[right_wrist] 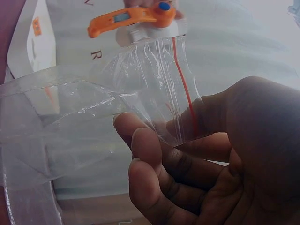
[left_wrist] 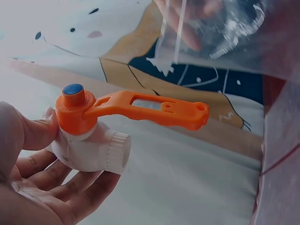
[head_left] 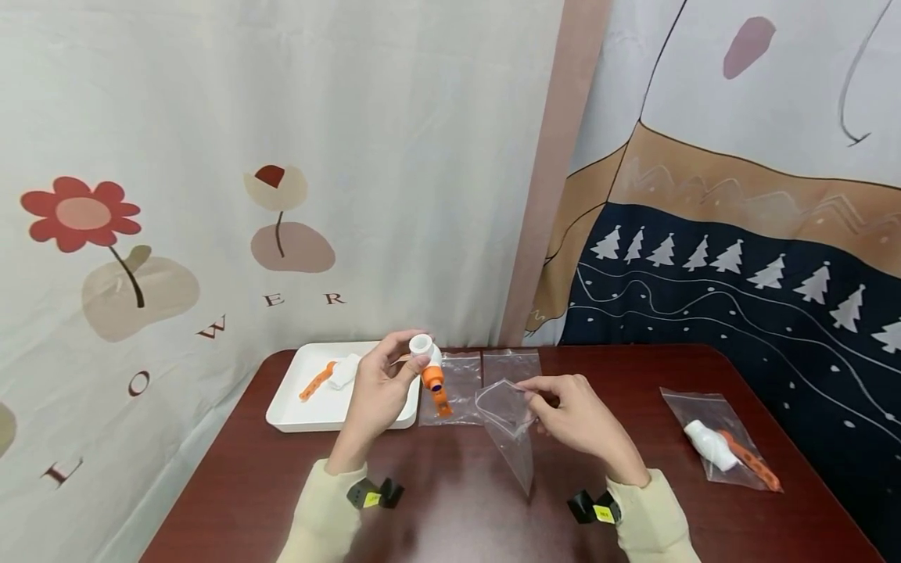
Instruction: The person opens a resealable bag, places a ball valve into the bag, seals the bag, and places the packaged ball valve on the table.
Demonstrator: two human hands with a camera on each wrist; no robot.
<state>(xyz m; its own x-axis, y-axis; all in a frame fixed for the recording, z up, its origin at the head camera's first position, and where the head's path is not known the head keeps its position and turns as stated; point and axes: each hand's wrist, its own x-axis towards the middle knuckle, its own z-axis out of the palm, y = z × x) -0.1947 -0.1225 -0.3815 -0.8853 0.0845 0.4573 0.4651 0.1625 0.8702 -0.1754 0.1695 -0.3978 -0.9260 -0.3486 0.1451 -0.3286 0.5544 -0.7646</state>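
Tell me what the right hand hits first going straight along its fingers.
Beyond the zip-lock bag it pinches, the right hand probably meets the orange-handled valve in the left hand; depth unclear.

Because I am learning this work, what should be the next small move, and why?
Probably, bring the white-and-orange valve to the mouth of the clear bag: the left hand holds the valve, the right hand pinches the bag's edge, its mouth appears open, and a similar valve lies in another bag.

Left hand (head_left: pixel 380 383) raised, gripping; right hand (head_left: pixel 576 410) apart, pinching; both forearms (head_left: pixel 320 508) angled inward.
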